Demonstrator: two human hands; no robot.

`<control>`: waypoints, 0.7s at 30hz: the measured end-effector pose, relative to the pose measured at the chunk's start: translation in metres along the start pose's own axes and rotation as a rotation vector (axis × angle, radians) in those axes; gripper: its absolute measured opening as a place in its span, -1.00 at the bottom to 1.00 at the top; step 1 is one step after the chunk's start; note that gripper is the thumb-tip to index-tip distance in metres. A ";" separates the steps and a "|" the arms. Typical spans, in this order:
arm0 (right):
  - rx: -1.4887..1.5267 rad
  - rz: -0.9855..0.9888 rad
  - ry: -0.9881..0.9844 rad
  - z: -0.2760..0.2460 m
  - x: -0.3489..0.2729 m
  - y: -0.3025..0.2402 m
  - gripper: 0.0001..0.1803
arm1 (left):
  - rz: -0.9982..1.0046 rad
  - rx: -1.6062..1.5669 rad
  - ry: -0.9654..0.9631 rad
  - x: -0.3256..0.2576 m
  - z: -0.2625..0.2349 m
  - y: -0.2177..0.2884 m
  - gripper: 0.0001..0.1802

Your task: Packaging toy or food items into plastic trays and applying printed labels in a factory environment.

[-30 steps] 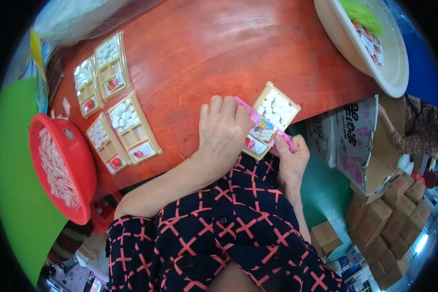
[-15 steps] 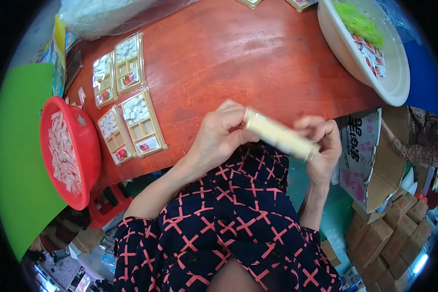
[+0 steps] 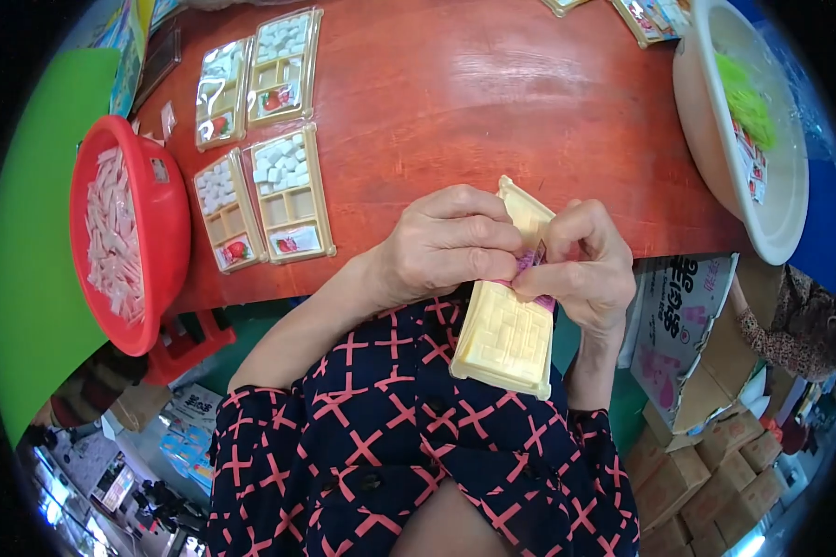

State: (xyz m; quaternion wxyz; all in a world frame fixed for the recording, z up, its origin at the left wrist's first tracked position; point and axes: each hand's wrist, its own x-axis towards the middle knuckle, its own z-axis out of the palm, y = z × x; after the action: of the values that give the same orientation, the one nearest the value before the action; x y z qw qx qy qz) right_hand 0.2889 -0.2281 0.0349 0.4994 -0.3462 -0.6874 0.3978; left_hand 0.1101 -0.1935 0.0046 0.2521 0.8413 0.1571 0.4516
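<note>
Table (image 3: pixel 409 158): red, glossy, worn; near edge toward the person.

Tray (image 3: pixel 503 339), one, pale yellow, block-relief face up: held across the table's near edge, upper end over the tabletop, lower end off it.
Band (image 3: pixel 529 263), pink, around the tray's middle; its print mostly covered by fingers, unreadable.
Left hand (image 3: pixel 460 243): fingers closed on the band; thumb hidden.
Right hand (image 3: pixel 587 265): thumb and forefinger pinching the band.

Filled trays (image 3: pixel 286 206), four, two by two near the table's left edge: white pieces, bare compartments, strawberry-printed sachets.
Red basin (image 3: pixel 165 232), at the near left corner: pale sticks; small rim label, too small to read.
White basin (image 3: pixel 701 125), at the right edge: green shreds, printed sachets, partly hidden by the rim.
Labelled tray (image 3: pixel 650 20), at the far right corner, cut off; print illegible.
Carton (image 3: pixel 671 339), beyond the near right corner: dark characters, pink printing.
Co-worker's sleeve (image 3: pixel 794 325), behind the carton; rest hard to make out.
</note>
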 end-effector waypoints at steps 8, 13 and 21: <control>0.144 0.385 0.084 0.005 0.004 -0.001 -0.43 | -0.227 0.081 0.256 -0.006 0.012 0.001 -0.81; 0.061 0.044 0.132 0.025 0.001 0.020 -0.59 | -0.308 0.176 0.345 -0.006 -0.005 0.001 -0.76; 0.086 0.317 -0.044 0.020 0.044 0.039 -0.62 | -0.687 -0.172 0.421 -0.008 -0.010 -0.003 -0.74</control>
State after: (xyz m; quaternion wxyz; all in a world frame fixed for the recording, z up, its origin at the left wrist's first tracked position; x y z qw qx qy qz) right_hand 0.2610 -0.1763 0.0147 0.4294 -0.4197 -0.6174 0.5082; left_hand 0.0975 -0.1923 0.0025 0.4198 0.6051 0.4385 0.5151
